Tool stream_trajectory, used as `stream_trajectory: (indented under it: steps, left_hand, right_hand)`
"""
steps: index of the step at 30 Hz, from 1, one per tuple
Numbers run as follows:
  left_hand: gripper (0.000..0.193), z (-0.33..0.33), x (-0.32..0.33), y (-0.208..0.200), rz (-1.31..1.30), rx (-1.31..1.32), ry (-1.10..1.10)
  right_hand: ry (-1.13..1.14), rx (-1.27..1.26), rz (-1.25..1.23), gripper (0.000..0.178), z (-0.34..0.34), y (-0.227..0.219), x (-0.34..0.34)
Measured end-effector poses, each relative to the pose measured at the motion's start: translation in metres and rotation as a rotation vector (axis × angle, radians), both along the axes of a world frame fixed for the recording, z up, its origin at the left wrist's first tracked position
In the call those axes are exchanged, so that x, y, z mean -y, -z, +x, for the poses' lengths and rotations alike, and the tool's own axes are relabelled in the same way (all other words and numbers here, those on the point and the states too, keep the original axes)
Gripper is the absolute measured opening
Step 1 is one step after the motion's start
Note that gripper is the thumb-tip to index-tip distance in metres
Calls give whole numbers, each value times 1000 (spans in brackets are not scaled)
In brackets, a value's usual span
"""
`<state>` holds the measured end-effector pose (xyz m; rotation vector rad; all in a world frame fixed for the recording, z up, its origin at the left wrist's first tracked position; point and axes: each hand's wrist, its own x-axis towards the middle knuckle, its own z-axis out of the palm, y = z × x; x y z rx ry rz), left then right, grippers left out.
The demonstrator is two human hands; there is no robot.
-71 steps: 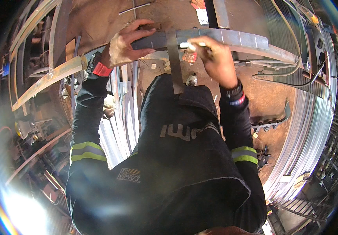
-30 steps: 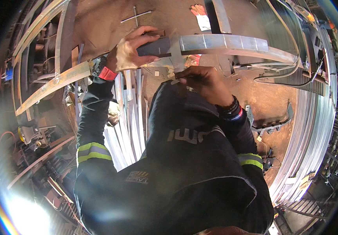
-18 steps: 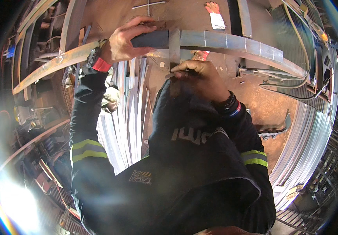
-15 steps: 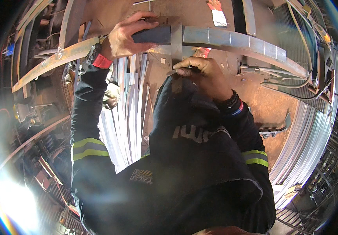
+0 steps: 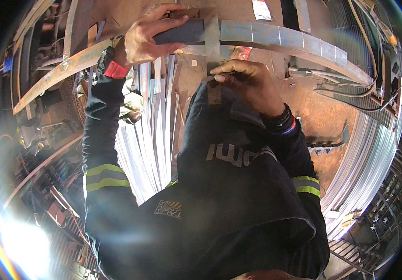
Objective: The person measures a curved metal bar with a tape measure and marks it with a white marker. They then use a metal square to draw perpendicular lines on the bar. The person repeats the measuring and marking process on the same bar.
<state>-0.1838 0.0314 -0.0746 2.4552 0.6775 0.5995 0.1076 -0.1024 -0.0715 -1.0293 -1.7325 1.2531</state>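
Note:
A curved, rusty steel beam (image 5: 47, 74) spans the upper part of the view. On it lies a flat steel bar (image 5: 280, 38) with several pale cross lines, its left stretch looking dark. My left hand (image 5: 147, 35) wraps around that dark stretch, thumb on the near side and fingers on the far side. A flat metal strip (image 5: 213, 46) crosses the bar at a right angle, just right of my left fingers. Lower on the strip, the thumb and forefinger of my right hand (image 5: 252, 84) pinch at its edge. Any small piece between those fingertips cannot be made out.
Bundles of long metal strips lie below left (image 5: 140, 140) and at right (image 5: 364, 172). A white-and-red glove (image 5: 261, 10) rests on the floor beyond the bar. Hoses (image 5: 341, 95) loop near the beam's right end. Bright glare fills the lower left.
The bar, strip and both hands sit slightly higher in the picture. My right fingers have shifted a little up and right; both hands keep their hold.

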Motion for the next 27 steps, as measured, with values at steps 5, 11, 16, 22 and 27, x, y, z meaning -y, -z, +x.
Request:
stream_trajectory:
  steps: [5, 11, 16, 22, 27]
  left_hand:
    - [66, -2, 1, 2, -10, -18, -7]
    - [67, -2, -2, 3, 62, -11, 17]
    - [68, -2, 2, 7, -22, 2, -26]
    - [68, -2, 0, 6, -29, 24, -12]
    - [68, -1, 1, 2, -9, -5, -17]
  right_hand:
    - [8, -46, -138, 13, 0, 1, 2]
    - [9, -15, -150, 14, 1, -3, 3]
    - [227, 112, 52, 16, 9, -18, -5]
    - [252, 177, 282, 16, 18, -7, -71]
    - [220, 466, 307, 18, 12, -11, -89]
